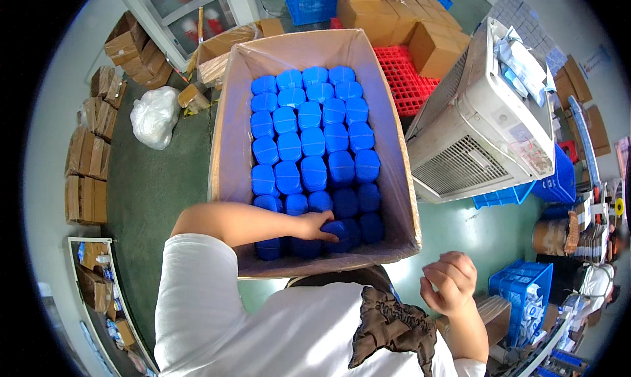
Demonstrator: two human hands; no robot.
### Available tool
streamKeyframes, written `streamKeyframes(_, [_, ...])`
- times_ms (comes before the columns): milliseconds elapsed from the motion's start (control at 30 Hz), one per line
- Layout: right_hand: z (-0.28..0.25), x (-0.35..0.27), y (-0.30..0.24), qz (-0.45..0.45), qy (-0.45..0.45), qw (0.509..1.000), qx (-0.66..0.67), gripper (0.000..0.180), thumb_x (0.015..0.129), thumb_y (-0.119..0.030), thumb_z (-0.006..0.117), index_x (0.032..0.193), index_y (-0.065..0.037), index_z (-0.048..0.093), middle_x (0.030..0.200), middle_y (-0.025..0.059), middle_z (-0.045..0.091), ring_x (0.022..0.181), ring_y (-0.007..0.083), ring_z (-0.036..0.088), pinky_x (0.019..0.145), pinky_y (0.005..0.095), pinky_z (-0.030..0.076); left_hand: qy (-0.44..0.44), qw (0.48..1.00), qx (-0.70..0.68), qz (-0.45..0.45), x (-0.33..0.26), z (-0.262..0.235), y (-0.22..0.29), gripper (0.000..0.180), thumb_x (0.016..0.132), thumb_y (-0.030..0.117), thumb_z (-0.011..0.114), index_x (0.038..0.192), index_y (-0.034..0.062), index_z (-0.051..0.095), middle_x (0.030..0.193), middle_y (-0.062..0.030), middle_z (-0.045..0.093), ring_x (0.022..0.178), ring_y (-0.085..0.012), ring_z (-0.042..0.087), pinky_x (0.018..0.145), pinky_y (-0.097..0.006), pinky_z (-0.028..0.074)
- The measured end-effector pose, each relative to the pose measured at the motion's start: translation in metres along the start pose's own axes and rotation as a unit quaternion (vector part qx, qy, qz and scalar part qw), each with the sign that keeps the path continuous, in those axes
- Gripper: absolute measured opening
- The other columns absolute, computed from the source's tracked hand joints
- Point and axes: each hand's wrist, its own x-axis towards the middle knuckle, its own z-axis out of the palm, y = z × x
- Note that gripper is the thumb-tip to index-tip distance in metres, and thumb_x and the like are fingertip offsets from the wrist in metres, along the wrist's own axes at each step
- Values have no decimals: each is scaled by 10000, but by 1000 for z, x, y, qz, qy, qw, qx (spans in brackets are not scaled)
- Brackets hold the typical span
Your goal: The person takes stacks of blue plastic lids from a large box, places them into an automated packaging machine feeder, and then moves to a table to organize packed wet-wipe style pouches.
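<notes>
A large cardboard carton (388, 147) lined with clear film stands in front of me. Rows of blue rounded plastic containers (314, 141) fill it, each with a faint seam line across its top. My left hand (317, 226) reaches over the carton's left wall to the near rows. Its thumb and fingers close on one blue container (338, 237); the fingertips are partly hidden. Outside the carton, near its right front corner, my right hand (451, 282) is raised with its fingers curled in. Nothing shows in it.
A white air unit (470, 137) with packets on top stands right of the carton. Behind are a red plastic pallet (402, 81) and brown boxes (394, 19). A white plastic bag (154, 117) lies on the left floor. A blue crate (519, 298) sits at the right.
</notes>
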Motion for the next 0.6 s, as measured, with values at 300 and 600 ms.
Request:
streamKeyframes(300, [41, 43, 34, 165, -60, 959, 221, 479, 629, 60, 643, 1084, -42, 536, 1182, 166, 508, 1094, 357, 476, 900, 409, 407, -184, 878, -441, 23, -19, -118, 98, 729, 745, 485, 644, 1236, -6, 423, 1213, -113, 504, 1084, -216, 495, 923, -366, 407])
streamKeyframes(600, [34, 23, 49, 208, -33, 906, 368, 532, 594, -86, 743, 1049, -12, 479, 1041, 130, 536, 949, 260, 541, 859, 355, 421, -219, 779, -584, -64, 4, -72, 82, 603, 840, 520, 484, 1181, 22, 482, 1137, -101, 561, 935, -223, 575, 816, -377, 467])
